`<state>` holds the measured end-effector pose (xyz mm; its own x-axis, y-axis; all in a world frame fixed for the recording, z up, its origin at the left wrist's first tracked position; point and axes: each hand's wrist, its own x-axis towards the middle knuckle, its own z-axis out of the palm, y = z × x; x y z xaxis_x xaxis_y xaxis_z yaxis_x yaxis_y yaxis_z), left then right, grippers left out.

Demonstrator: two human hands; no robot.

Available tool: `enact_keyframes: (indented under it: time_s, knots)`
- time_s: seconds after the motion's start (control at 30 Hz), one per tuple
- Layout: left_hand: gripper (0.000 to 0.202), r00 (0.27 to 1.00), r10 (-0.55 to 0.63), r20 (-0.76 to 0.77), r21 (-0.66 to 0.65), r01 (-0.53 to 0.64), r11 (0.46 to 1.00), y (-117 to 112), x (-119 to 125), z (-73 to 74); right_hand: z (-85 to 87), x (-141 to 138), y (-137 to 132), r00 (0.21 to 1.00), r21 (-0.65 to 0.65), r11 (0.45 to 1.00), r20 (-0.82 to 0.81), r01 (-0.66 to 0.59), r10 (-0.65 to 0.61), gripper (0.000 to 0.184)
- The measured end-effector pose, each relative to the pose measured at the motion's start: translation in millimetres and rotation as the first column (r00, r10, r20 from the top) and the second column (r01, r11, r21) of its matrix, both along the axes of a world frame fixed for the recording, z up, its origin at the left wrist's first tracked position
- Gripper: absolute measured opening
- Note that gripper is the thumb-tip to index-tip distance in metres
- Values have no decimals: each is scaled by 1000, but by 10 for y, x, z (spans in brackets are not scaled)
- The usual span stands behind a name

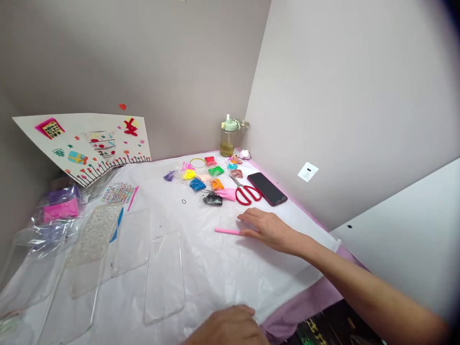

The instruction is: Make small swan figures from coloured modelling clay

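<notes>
On the white sheet (212, 268) lies a slim pink stick (226, 231). My right hand (268, 230) is over its right end, with the thumb at the stick and the other fingers stretched out above, apart from the thumb. That end of the stick is hidden under the hand. At the bottom edge of the view is my left hand (230, 328), cut off by the frame; its back shows and most of its fingers are hidden. Just beyond the right hand are red-handled scissors (247, 194) and a black phone (268, 188). A clear phone case (164, 278) lies left of the hands.
Several small bags of coloured clay, among them a blue one (197, 185) and a black one (212, 199), lie mid-table. A bottle (227, 139) stands in the corner. Leftward are beads (118, 192), more clear cases (132, 242) and a decorated paper (77, 139) against the wall.
</notes>
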<state>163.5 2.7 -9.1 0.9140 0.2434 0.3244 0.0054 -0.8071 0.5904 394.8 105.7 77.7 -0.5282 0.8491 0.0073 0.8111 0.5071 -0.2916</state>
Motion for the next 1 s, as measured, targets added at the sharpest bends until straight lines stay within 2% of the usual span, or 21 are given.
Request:
enact_keyframes:
  time_s: [0.07,0.13,0.17,0.2,0.23,0.27,0.3,0.4,0.47,0.53,0.6,0.67,0.8,0.9,1.0]
  knots:
    - [36,993,71,-96,112,-60,992,117,-185,369,-31,-50,-53,995,39,999,99,-6,2,37]
    - [35,935,279,-218,136,-254,958,252,-469,629,-81,-99,-77,986,59,998,168,1,-11,31]
    - [41,869,413,-273,133,-391,911,318,-644,700,-111,-119,-80,982,71,997,189,0,-13,25]
    - [43,764,571,-301,139,-557,819,376,-832,734,-142,-133,-77,980,84,996,200,-5,-12,18]
    - [44,615,713,-336,144,-715,684,422,-1023,734,-169,-142,-72,979,95,995,202,-9,-10,11]
    - [47,460,793,-398,130,-828,545,454,-1204,708,-190,-146,-65,981,102,995,194,-12,-8,6]
    - [49,359,823,-440,100,-891,442,469,-1364,663,-201,-147,-58,984,101,995,178,-14,-4,6]
    - [48,281,829,-483,19,-944,330,427,-1641,492,-156,-148,-36,997,22,1000,80,19,-21,9]
    - [52,283,836,-470,-119,-959,258,366,-1657,393,-69,-172,-12,997,-133,989,-41,66,-72,10]
    - [60,298,845,-445,-263,-945,194,320,-1600,326,37,-224,28,963,-354,932,-219,73,-158,11]
    - [64,325,844,-426,-343,-922,182,310,-1529,288,138,-303,81,878,-553,833,-405,-12,-256,15]
    - [66,354,834,-423,-377,-906,193,332,-1472,266,216,-396,137,758,-674,725,-543,-139,-361,23]
    - [66,398,815,-422,-369,-896,247,382,-1377,237,280,-591,213,538,-748,558,-654,-359,-532,26]
    - [80,431,834,-345,-213,-901,377,363,-1297,230,250,-711,231,432,-741,483,-668,-467,-606,26]
    - [99,513,810,-283,-86,-855,512,340,-1214,268,170,-776,240,383,-747,432,-643,-506,-663,27]
